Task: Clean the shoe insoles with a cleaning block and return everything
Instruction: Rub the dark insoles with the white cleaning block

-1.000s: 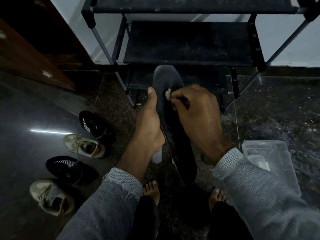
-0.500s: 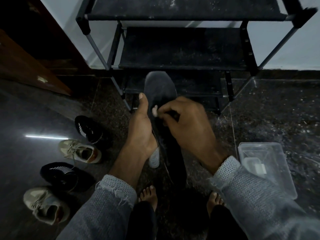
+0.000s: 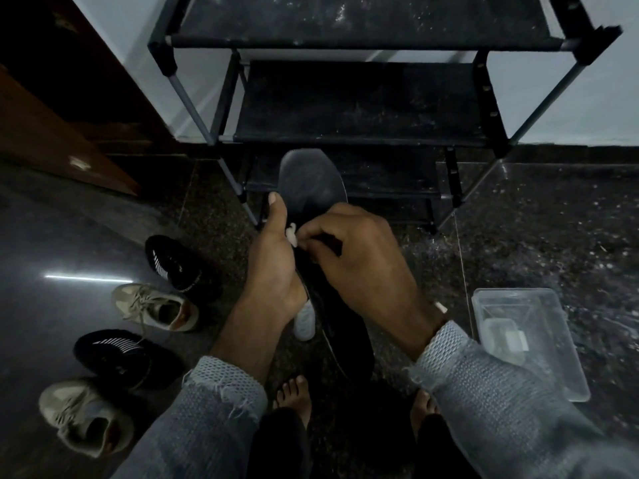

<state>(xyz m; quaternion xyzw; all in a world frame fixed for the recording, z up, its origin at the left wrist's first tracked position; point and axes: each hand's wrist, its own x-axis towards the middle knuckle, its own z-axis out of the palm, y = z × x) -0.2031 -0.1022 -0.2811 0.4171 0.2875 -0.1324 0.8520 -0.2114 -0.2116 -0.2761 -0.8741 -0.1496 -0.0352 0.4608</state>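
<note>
While my right hand (image 3: 359, 261) pinches the small white cleaning block (image 3: 292, 235) against the dark insole (image 3: 311, 188), and my left hand (image 3: 273, 267) curls round the insole's edge to brace it in the air, I'd rub in short strokes toward the toe, pressing lightly so it doesn't flex away. Room is tight ahead, with the shoe rack (image 3: 352, 108) just beyond the toe; shoes (image 3: 155, 305) line the floor left, and the clear box (image 3: 539, 340) sits right.

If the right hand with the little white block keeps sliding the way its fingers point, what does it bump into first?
Most likely the left hand. The right hand pinches the white cleaning block and points leftward across the dark insole, and the left hand's thumb side sits right beside the block. Depth is hard to judge here.
</note>
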